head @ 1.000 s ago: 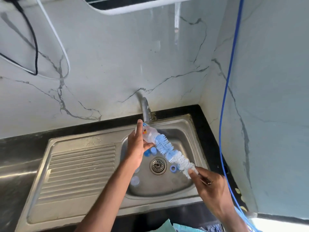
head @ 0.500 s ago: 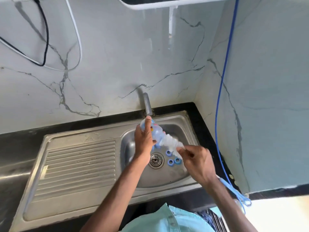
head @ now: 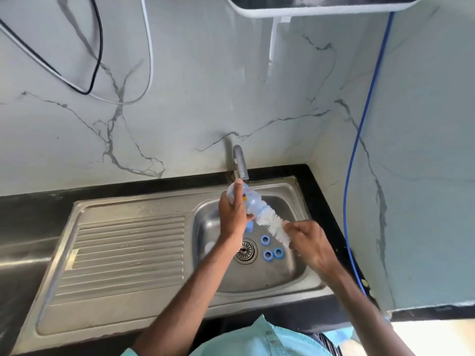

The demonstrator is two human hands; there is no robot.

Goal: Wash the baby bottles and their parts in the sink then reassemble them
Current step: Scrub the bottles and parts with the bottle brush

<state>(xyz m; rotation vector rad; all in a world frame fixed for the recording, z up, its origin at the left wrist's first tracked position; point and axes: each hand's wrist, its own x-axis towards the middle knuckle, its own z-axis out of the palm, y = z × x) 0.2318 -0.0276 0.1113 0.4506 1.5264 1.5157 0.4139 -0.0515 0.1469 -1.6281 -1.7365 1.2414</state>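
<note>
My left hand [head: 232, 214] grips a clear baby bottle [head: 250, 200] tilted over the sink basin [head: 272, 276], just below the tap [head: 240, 163]. A white and blue bottle brush [head: 272, 226] sticks out of the bottle's mouth toward the lower right. My right hand [head: 308, 242] holds the brush at its handle end; the handle itself is hidden by the hand. Three blue screw rings [head: 271, 250] lie on the basin floor beside the drain [head: 245, 251]. A pale cap [head: 209, 246] and a blue part [head: 248, 227] lie partly hidden behind my left arm.
A ribbed steel draining board [head: 123, 255] spreads to the left of the basin. Black countertop [head: 30, 209] frames the sink. A marble wall rises behind, with black and white cables [head: 95, 60] at upper left. A blue hose [head: 359, 150] hangs down the right wall.
The brush has gone deeper into the bottle, with my right hand moving up and left toward it. The left hand and bottle have risen closer to the tap.
</note>
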